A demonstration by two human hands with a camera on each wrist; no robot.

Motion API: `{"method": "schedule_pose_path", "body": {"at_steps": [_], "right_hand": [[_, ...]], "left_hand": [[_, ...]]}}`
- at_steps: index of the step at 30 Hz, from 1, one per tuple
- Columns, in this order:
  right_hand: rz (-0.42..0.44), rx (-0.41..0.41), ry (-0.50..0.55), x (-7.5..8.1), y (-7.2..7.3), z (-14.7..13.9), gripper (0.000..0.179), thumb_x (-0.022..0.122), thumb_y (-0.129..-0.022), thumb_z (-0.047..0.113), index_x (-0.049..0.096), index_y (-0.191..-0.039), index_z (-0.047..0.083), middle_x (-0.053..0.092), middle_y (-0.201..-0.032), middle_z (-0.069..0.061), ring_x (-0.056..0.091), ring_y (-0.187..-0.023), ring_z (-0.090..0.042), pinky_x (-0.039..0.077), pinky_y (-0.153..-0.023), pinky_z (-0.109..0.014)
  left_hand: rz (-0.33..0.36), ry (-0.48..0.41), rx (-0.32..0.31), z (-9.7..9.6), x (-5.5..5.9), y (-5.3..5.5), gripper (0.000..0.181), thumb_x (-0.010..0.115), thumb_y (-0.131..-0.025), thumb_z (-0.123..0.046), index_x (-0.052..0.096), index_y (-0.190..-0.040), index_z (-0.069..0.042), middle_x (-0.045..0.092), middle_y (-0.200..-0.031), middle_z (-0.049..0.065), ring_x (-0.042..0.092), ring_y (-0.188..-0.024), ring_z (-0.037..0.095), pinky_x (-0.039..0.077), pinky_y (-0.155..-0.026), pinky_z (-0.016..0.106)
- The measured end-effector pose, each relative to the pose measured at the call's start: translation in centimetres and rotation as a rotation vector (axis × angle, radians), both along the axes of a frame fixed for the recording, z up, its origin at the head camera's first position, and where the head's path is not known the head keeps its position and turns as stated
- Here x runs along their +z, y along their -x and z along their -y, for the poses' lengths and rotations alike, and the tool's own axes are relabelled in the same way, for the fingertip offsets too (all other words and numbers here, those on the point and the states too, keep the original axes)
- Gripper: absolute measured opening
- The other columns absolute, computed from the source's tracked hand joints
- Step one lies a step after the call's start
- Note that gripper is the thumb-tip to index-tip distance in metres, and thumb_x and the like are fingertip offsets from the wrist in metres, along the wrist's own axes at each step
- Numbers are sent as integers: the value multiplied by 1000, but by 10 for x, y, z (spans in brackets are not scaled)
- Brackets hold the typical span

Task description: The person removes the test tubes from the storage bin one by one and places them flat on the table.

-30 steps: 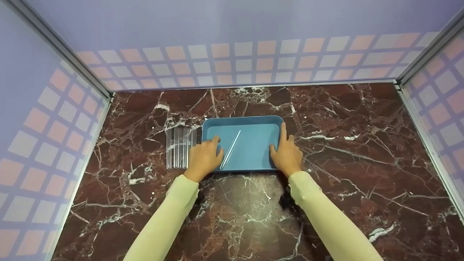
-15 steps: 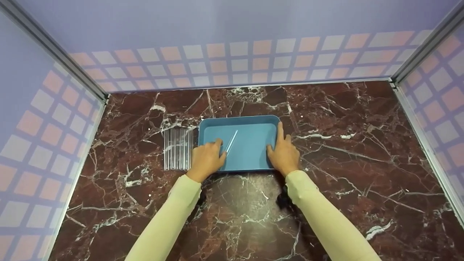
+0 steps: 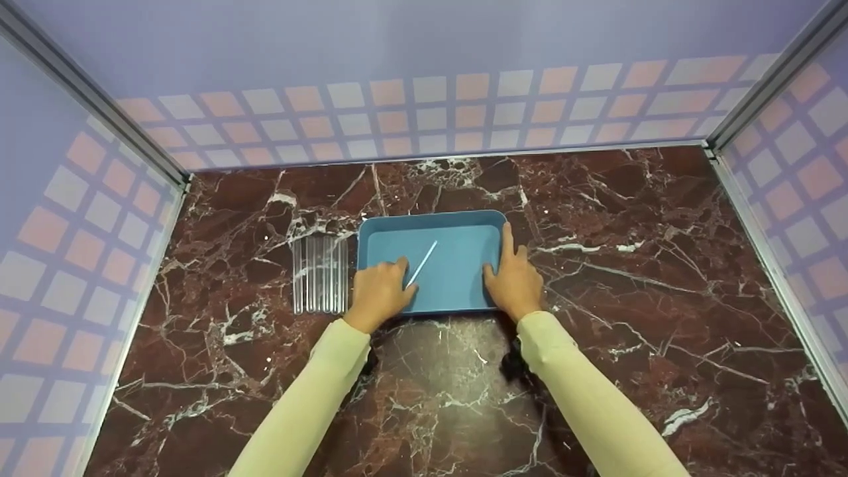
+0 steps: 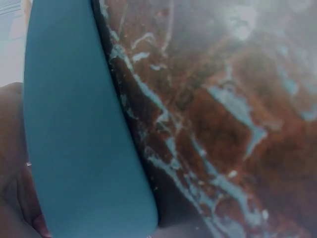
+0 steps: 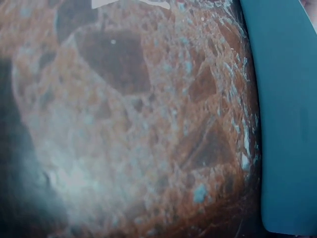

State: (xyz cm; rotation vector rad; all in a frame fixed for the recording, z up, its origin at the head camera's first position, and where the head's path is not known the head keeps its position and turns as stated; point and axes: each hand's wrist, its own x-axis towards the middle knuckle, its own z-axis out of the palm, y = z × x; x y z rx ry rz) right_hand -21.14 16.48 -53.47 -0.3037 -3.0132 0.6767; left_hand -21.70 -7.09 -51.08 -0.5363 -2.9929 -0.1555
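Note:
A shallow blue tray (image 3: pixel 457 265) sits on the marble-patterned table, between both hands. My left hand (image 3: pixel 379 290) reaches over the tray's left wall, with thumb and fingers pinching a clear test tube (image 3: pixel 424 260). The tube slants up and to the right over the tray floor; its lower end is hidden by the hand. My right hand (image 3: pixel 515 281) grips the right wall, thumb inside and fingers along the outside. In the left wrist view, the tray's blue side (image 4: pixel 84 124) fills the left part, with part of the hand behind it. The right wrist view shows the tray's side (image 5: pixel 290 124).
Several clear test tubes (image 3: pixel 320 275) lie side by side just left of the tray, close to the left hand. Patterned panels stand around the table, one at the back wall (image 3: pixel 424 53) and one on each side.
My left hand has moved inward over the tray onto the test tube, which has shifted slightly right and tilted a little. The right hand stays on the tray's right wall.

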Motion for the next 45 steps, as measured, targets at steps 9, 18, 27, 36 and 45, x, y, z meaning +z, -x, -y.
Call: {"method": "schedule_pose_path", "body": {"at_steps": [9,18,27,36,45], "right_hand": [[31,-6,0,0,0,-1,82,53,-86,42,1,-147,28,47,-120,-20,60,-73,-36,44,-61,-49],[29,-6,8,2,1,2,83,53,-85,44,0,-147,28,47,-119,-21,60,-78,-37,45,-65,-51],[40,19,-38,3,1,0,85,52,-86,46,-2,-147,26,47,-116,-21,58,-70,-33,44,-56,-47],[41,1,-21,6,1,1,84,52,-86,47,-1,-147,26,47,-115,-21,59,-74,-35,45,-62,-50],[42,3,-25,3,1,1,85,52,-85,48,-1,-147,26,47,-116,-21,60,-75,-37,45,-62,-51]], "left_hand": [[-8,-3,-10,-1,0,1,25,62,-79,-36,59,-83,-12,63,-64,7,59,-52,29,40,-40,42],[-25,-6,3,3,6,1,21,59,-80,-33,57,-77,-13,60,-61,5,56,-49,26,39,-39,41],[-35,-17,-1,1,13,-2,20,60,-80,-33,59,-79,-13,58,-58,2,52,-44,23,37,-38,38],[-50,-5,-4,-3,17,0,20,58,-80,-33,58,-78,-13,60,-60,3,54,-47,25,39,-40,41],[-47,-26,10,1,19,-1,18,57,-79,-32,58,-79,-14,59,-59,3,53,-46,25,37,-39,41]]}}
